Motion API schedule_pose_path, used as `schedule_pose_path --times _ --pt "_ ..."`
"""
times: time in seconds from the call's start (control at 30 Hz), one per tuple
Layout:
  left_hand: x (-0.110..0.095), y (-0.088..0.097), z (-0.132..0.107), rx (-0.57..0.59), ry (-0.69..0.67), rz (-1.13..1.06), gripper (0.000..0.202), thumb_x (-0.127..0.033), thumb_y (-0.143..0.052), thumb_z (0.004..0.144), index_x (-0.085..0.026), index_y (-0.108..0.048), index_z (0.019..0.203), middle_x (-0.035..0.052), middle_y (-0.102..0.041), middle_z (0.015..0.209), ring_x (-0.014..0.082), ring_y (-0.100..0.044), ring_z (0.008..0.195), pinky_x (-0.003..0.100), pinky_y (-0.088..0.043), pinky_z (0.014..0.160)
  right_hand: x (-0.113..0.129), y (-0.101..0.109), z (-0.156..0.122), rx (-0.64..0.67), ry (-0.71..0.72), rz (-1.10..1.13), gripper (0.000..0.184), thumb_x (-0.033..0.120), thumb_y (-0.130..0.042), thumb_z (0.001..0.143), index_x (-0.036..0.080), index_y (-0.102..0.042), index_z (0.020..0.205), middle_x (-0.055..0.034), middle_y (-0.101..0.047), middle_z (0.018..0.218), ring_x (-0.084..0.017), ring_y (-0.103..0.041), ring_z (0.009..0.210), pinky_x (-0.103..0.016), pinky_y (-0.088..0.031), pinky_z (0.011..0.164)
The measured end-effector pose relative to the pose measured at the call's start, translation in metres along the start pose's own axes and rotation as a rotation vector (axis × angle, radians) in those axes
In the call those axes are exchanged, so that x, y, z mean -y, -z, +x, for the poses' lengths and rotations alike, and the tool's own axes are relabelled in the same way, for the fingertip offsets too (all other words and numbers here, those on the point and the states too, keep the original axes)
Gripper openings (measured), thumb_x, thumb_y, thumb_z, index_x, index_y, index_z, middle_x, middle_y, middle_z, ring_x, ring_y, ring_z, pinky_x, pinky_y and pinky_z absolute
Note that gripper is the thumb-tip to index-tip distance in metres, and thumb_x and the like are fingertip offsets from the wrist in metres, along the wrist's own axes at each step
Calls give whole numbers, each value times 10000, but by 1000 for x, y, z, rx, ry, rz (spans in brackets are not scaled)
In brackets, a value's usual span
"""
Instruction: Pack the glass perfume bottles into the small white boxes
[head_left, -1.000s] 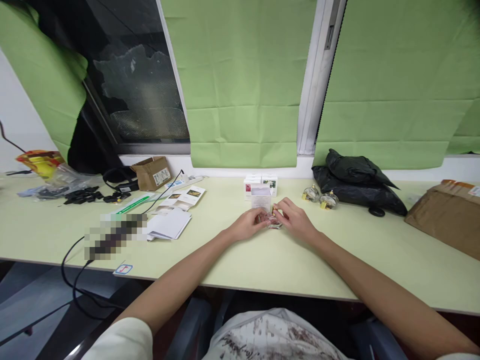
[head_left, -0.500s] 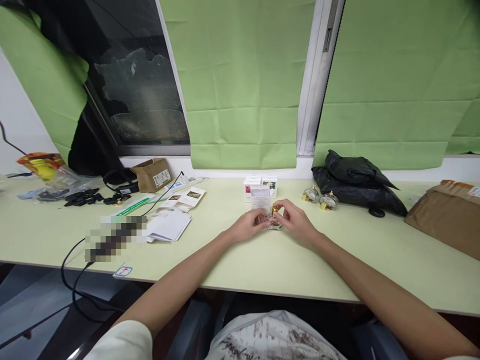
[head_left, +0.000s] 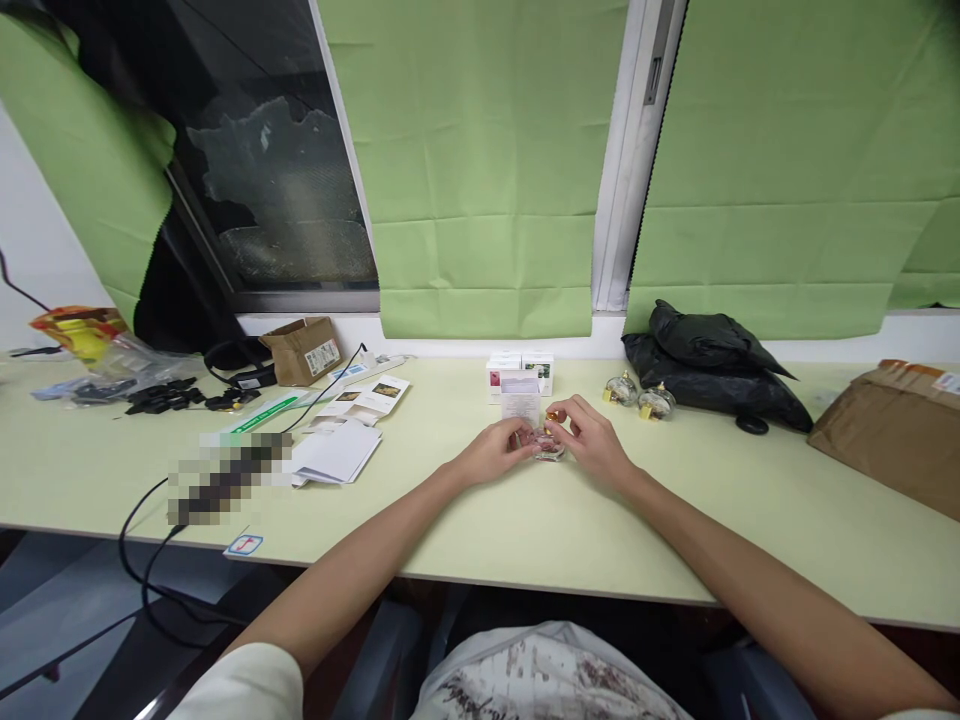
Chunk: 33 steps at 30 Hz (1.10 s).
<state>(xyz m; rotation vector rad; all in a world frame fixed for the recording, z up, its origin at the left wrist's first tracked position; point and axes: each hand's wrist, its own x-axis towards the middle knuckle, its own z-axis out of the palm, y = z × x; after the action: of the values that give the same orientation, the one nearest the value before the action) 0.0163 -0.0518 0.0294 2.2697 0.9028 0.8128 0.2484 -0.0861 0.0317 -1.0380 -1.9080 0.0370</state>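
A small clear glass bottle (head_left: 550, 448), pinkish inside, stands on the table in front of me. My left hand (head_left: 491, 452) closes its fingers around the bottle's left side. On the right, my right hand (head_left: 596, 442) pinches the gold cap (head_left: 553, 422) at the top of the bottle; its fingers partly cover the cap. Right behind the bottle stands a white printed box or card (head_left: 520, 398). Farther back are small white boxes (head_left: 539, 370) with coloured pictures. Two similar glass bottles with gold parts (head_left: 657, 402) rest to the right.
Black plastic bags (head_left: 712, 370) and a brown package (head_left: 892, 430) lie on the right. To the left are white papers (head_left: 341, 452), an open cardboard box (head_left: 302, 352), black cables (head_left: 146, 590) and small black parts (head_left: 163, 396). Green curtains (head_left: 487, 170) hang behind the table (head_left: 465, 540).
My right fingers have shifted slightly on the gold cap. My left hand keeps its hold, and the bottle stays in the same place.
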Motion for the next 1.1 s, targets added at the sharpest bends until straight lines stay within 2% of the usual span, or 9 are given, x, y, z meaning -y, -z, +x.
schedule_pose_path --times 0.17,0.27,0.43,0.57,0.7,0.87,1.1 --pt "-1 0 0 -4 8 6 464 -641 -646 933 -196 -674 1061 39 -693 946 177 -584 798 293 -456 705 3 -3 2 -39 2 -26 173 414 -579 1045 261 -645 1000 -30 -623 955 -182 -604 760 -316 -474 696" --pt "-3 1 0 -14 5 6 444 -622 -579 982 -200 -685 1076 38 -696 947 177 -582 801 296 -456 727 3 -2 2 -20 9 -20 167 400 -567 1054 259 -651 1025 -33 -627 977 -177 -603 755 -321 -486 721" --pt "-3 5 0 -29 -38 7 451 -559 -421 1066 -197 -689 1047 42 -697 941 187 -590 820 306 -461 772 4 0 1 35 41 46 188 327 -513 1073 267 -663 1168 -54 -663 1043 -189 -610 801 -333 -515 744" --pt "-3 6 1 -40 -48 20 449 -544 -391 1080 -196 -663 999 39 -697 927 195 -602 830 312 -464 791 4 -2 0 9 25 84 307 233 -516 1035 275 -603 1326 -61 -711 1118 -212 -617 868 -359 -531 774" --pt "-2 5 1 -48 -52 25 428 -523 -398 1082 -200 -657 975 31 -697 918 193 -602 820 310 -458 785 4 -3 0 19 6 122 297 202 -504 1017 270 -617 1283 -64 -721 1143 -218 -620 907 -370 -543 789" --pt "1 4 1 -55 -28 37 376 -529 -477 1053 -207 -666 1005 20 -706 930 171 -571 751 295 -435 700 6 -2 1 15 -19 150 274 195 -537 985 269 -615 1238 -63 -710 1140 -230 -623 980 -393 -549 863" --pt "3 2 2 -61 -21 46 361 -533 -521 1033 -203 -667 1029 26 -712 960 165 -572 750 302 -449 709 6 -3 1 38 -20 197 322 153 -533 950 280 -612 1235 -43 -699 1141 -226 -630 1067 -407 -522 968"
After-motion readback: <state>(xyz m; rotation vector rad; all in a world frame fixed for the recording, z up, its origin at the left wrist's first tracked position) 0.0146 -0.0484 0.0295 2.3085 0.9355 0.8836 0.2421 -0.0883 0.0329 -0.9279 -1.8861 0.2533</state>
